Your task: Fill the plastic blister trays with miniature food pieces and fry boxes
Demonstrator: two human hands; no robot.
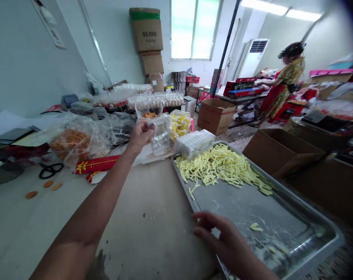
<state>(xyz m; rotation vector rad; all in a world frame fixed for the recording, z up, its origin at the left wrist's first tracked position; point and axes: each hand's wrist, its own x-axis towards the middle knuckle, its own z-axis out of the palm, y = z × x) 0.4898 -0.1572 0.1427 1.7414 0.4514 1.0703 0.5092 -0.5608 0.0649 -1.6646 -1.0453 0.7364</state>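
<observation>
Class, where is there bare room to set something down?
Bare: the table between the left forearm and the metal tray, bar small dark specks; the table nearer than the orange discs; the tray's middle, beside the pale strips. Crowded: the table's far side, with plastic bags, and the tray's far end, with strips and stacked clear trays.

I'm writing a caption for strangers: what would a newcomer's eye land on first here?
A big metal tray on the right, with pale yellow strips heaped toward its far end. Next, the left hand stretched over the table, holding a clear plastic container. Left of the bright window, cardboard boxes stand stacked high.
</observation>
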